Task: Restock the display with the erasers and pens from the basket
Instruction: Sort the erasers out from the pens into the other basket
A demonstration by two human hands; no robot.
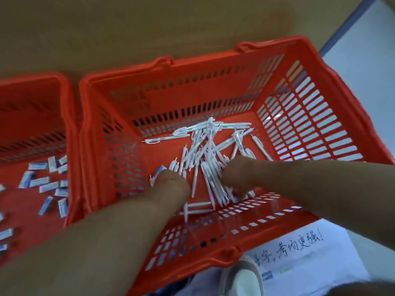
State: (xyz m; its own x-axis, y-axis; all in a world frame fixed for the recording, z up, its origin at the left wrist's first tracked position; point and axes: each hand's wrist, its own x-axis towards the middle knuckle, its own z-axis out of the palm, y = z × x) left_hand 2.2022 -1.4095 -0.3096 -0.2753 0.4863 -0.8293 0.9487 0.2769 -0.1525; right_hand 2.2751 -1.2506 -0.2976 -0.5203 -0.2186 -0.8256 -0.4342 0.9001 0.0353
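Observation:
A red slotted basket [192, 67] holds a loose pile of white pens [205, 146] on its floor. Both my hands reach down into it from the near side. My left hand [171, 184] touches the pens at the pile's left edge, beside a single blue-white eraser [160, 170]; its fingers are hidden. My right hand [235, 171] sits on the pile's near right part, closed over a bundle of parallel pens [215, 189] that stick out beneath it. A second red basket [64, 86] on the left holds several blue-white erasers [47, 184].
The two baskets stand side by side against a brown wooden panel [149, 28]. A printed sheet with handwriting [299, 253] lies below the pen basket, next to a white object [241, 278]. Pale floor [367, 50] shows at the right.

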